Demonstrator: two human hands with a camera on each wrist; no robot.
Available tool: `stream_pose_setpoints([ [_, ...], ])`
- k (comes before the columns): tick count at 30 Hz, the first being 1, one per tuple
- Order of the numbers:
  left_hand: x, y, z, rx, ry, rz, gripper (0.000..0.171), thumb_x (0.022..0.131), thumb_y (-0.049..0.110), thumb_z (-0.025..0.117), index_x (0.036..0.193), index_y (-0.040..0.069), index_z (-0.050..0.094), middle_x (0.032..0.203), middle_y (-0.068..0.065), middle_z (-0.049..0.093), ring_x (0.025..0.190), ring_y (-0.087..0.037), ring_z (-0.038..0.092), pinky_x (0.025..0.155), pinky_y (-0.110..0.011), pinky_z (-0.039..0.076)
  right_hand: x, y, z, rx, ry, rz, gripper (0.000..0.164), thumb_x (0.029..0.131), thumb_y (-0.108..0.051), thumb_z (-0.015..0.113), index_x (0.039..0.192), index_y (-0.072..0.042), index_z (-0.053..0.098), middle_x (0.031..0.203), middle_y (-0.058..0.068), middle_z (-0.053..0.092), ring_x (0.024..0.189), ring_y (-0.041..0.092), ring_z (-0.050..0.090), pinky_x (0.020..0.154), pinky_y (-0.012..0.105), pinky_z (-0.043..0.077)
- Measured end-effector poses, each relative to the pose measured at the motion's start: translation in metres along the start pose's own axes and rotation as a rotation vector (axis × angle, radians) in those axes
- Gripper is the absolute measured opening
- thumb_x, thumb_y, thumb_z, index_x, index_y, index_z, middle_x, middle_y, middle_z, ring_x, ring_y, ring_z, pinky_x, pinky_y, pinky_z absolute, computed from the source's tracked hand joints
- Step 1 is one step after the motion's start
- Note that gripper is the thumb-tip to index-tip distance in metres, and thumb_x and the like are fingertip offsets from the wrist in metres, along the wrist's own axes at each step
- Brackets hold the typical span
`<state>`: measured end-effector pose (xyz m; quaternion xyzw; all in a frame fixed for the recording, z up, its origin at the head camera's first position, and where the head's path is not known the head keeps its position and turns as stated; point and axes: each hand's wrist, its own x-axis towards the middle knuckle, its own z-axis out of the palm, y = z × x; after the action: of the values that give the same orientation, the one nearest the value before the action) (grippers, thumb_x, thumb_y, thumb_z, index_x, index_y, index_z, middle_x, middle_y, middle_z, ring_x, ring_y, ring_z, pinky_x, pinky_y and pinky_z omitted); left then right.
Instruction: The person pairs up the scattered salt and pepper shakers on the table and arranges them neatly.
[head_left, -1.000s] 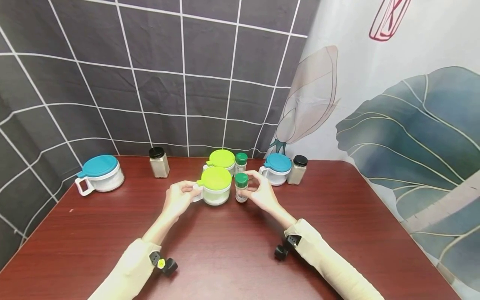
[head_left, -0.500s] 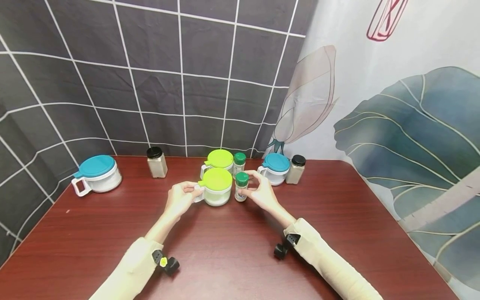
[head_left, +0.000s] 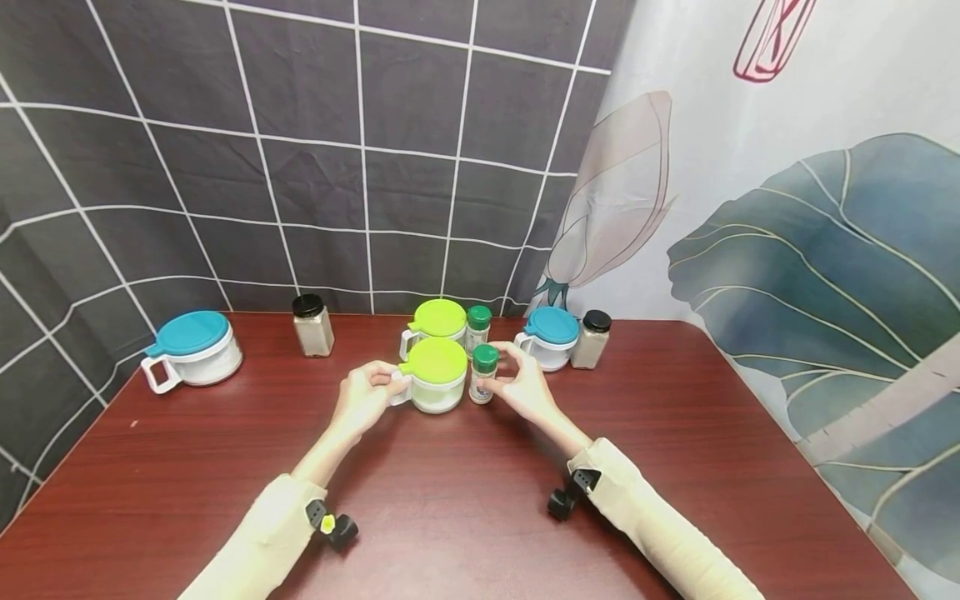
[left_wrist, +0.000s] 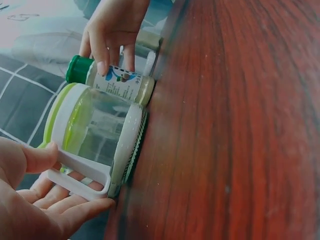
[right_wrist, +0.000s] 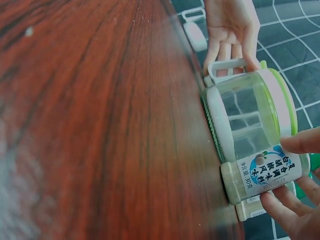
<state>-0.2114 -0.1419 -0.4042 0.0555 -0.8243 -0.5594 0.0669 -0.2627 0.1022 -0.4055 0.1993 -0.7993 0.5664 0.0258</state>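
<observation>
My left hand [head_left: 365,398] pinches the white handle of a clear seasoning jar [head_left: 437,395] with a lime green lid; in the left wrist view its thumb [left_wrist: 44,157] lies on the handle. Close beside that jar on the right stands a small spice shaker [head_left: 482,388] with a green cap. My right hand [head_left: 522,385] holds this shaker between thumb and fingers, and its printed label [right_wrist: 271,170] shows in the right wrist view. Both containers stand upright on the table. Right behind them are a second lime-lidded jar [head_left: 440,318] and another green-capped shaker [head_left: 478,325].
At the far left sit a blue-lidded jar [head_left: 197,348] with a handle and a black-capped spice bottle [head_left: 313,327]. Another blue-lidded jar [head_left: 552,338] and black-capped bottle [head_left: 592,340] stand to the right. A tiled-pattern curtain [head_left: 300,167] hangs behind the dark red table [head_left: 465,517].
My left hand and the lime-lidded jar have shifted slightly right, closer to the green-capped shaker. My right hand keeps its hold on the shaker, nearly still.
</observation>
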Motion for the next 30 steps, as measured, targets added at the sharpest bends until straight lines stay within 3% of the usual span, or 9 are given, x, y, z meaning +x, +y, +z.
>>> stream_pose_setpoints([
  [6,-0.002,-0.002,-0.001,0.007,-0.032,0.035,0.022,0.086,0.013,0.069,0.104,0.001,0.066,0.103,-0.019,0.072,0.098,-0.025,0.068,0.074,-0.018,0.048,-0.011,-0.026,-0.001,-0.019,-0.001,0.006,0.050,0.076,0.007,0.072,0.123,0.008,0.053,0.113,0.029,0.064,0.104,0.042,0.062,0.093,0.052,0.049],
  [10,-0.003,-0.002,-0.002,0.009,-0.043,0.049,0.027,0.086,0.012,0.068,0.110,0.002,0.067,0.106,-0.020,0.071,0.101,-0.027,0.068,0.076,-0.018,0.049,-0.013,-0.030,-0.001,-0.012,-0.005,0.027,0.048,0.077,0.007,0.071,0.122,0.009,0.053,0.113,0.030,0.064,0.105,0.042,0.062,0.095,0.053,0.048],
  [19,0.000,-0.002,0.000,0.068,-0.029,0.069,0.025,0.085,0.012,0.070,0.105,-0.002,0.068,0.102,-0.021,0.072,0.099,-0.032,0.068,0.086,-0.040,0.054,-0.013,-0.029,-0.002,-0.007,-0.033,0.065,0.046,0.078,0.006,0.071,0.121,0.009,0.055,0.115,0.029,0.064,0.108,0.040,0.062,0.090,0.044,0.053],
  [25,0.001,-0.001,0.002,0.075,-0.025,0.092,0.022,0.084,0.011,0.070,0.102,-0.001,0.068,0.100,-0.020,0.072,0.096,-0.031,0.069,0.085,-0.041,0.054,-0.011,-0.028,-0.004,-0.069,-0.044,0.038,0.045,0.079,0.006,0.071,0.121,0.009,0.056,0.112,0.030,0.065,0.105,0.042,0.064,0.091,0.048,0.052],
  [30,0.002,0.001,0.003,0.059,-0.032,0.128,0.021,0.084,0.010,0.071,0.100,-0.003,0.068,0.098,-0.021,0.072,0.095,-0.032,0.069,0.086,-0.042,0.054,-0.001,-0.002,-0.006,-0.147,-0.052,0.027,0.047,0.079,0.000,0.074,0.123,0.003,0.057,0.111,0.025,0.067,0.102,0.038,0.066,0.092,0.046,0.052],
])
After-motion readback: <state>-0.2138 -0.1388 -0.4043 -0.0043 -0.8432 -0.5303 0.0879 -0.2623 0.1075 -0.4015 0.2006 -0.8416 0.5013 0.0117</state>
